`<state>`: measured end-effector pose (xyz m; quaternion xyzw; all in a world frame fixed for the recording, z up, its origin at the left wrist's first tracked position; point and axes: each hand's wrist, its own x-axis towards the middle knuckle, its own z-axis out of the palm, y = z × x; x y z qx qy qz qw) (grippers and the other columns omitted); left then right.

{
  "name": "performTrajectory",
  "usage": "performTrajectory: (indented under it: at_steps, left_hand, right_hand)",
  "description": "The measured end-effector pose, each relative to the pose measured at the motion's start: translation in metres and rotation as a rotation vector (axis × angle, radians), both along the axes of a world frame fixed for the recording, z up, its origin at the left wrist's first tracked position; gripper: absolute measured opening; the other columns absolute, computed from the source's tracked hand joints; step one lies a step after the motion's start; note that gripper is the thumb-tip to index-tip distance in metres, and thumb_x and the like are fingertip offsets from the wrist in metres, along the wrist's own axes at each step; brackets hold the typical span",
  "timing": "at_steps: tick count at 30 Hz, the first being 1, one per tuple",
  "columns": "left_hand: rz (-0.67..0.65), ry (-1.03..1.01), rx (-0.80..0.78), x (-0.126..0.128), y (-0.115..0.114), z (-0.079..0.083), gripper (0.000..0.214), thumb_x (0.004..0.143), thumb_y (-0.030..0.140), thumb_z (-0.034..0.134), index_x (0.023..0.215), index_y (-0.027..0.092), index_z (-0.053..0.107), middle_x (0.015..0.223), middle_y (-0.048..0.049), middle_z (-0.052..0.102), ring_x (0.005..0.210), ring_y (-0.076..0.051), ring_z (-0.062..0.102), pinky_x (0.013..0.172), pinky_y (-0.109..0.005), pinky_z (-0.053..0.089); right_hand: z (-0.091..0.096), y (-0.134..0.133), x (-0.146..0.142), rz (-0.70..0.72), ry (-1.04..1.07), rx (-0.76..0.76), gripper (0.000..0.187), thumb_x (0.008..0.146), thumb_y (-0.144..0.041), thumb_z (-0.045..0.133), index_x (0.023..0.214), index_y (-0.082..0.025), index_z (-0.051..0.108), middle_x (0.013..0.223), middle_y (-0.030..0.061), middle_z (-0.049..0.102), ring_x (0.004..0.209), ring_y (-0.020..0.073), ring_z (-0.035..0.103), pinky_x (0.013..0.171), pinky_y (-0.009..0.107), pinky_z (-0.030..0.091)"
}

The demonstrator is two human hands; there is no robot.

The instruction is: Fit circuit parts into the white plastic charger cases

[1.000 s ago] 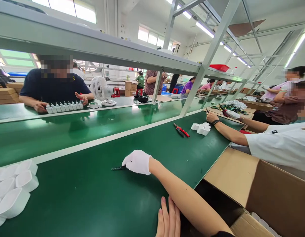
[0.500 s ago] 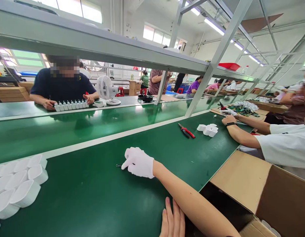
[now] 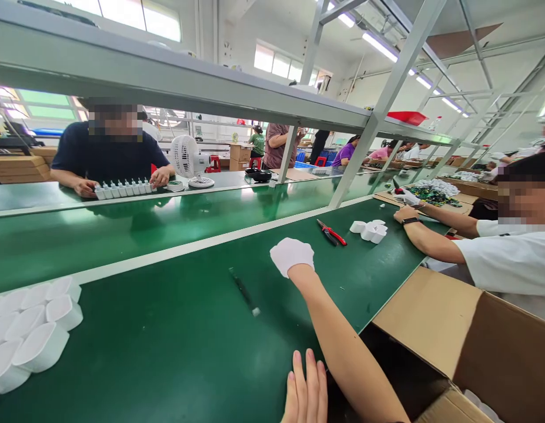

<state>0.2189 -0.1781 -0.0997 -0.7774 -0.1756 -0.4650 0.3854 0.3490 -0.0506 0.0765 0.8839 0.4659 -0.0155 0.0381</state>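
Note:
My right hand (image 3: 292, 257), in a white glove, is above the green work surface (image 3: 166, 352), left of the red-and-black pliers (image 3: 331, 232). Its back faces me and its fingers are hidden, so its grip cannot be made out. A thin dark strip (image 3: 243, 292) with a pale end is on or just above the surface, left of that hand and apart from it. It looks slightly blurred. Bare and with fingers stretched out, my left hand (image 3: 305, 388) rests at the near edge beside my right forearm, holding nothing visible.
White rounded cases (image 3: 38, 335) stand in rows at the left. More white cases (image 3: 370, 230) sit beyond the pliers. An open cardboard box (image 3: 426, 317) is at the right edge. A co-worker's arms (image 3: 424, 232) reach in from the right. A metal frame post (image 3: 364, 147) rises ahead.
My right hand has moved right and away from the dark strip it was touching. The strip now shows at full length, turned and farther right. My left hand has stayed nearly still.

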Motion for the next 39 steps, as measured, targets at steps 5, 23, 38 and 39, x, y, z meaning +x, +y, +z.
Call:
performTrajectory:
  at_steps: [5,23,38,39]
  left_hand:
    - [-0.004,-0.028,-0.022,0.001,-0.001,0.000,0.050,0.070,0.022,0.034,0.107,0.012,0.065,0.116,-0.0091,0.065,0.105,-0.027,0.060,0.103,-0.043,0.034]
    - [-0.001,-0.036,-0.033,0.000,-0.002,0.004,0.050,0.068,0.023,0.036,0.107,0.012,0.065,0.118,-0.0097,0.065,0.106,-0.027,0.059,0.101,-0.041,0.036]
    - [-0.008,-0.029,-0.016,0.001,-0.001,-0.001,0.050,0.070,0.031,0.038,0.107,0.011,0.065,0.118,-0.0113,0.064,0.108,-0.030,0.059,0.103,-0.044,0.034]
    - [-0.009,-0.022,-0.014,0.001,-0.001,-0.001,0.050,0.071,0.032,0.038,0.108,0.012,0.065,0.118,-0.0114,0.064,0.109,-0.030,0.059,0.103,-0.044,0.034]
  right_hand:
    - [0.000,-0.001,0.009,-0.158,0.112,0.029,0.025,0.079,-0.027,0.051,0.088,-0.016,0.072,0.073,0.0147,0.068,0.079,0.0274,0.067,0.065,0.032,0.045]
    - [-0.003,-0.002,0.028,-0.282,0.302,0.050,0.024,0.076,-0.025,0.053,0.088,-0.016,0.071,0.079,0.0111,0.070,0.081,0.0249,0.067,0.065,0.028,0.046]
    - [-0.016,-0.004,-0.006,0.434,0.396,0.184,0.033,0.087,-0.019,0.042,0.101,-0.026,0.071,0.122,0.0034,0.054,0.109,0.0199,0.053,0.095,0.030,0.040]
    - [-0.018,-0.005,-0.010,0.513,0.395,0.209,0.033,0.086,-0.018,0.042,0.103,-0.024,0.070,0.125,0.0050,0.051,0.112,0.0216,0.050,0.096,0.034,0.040]
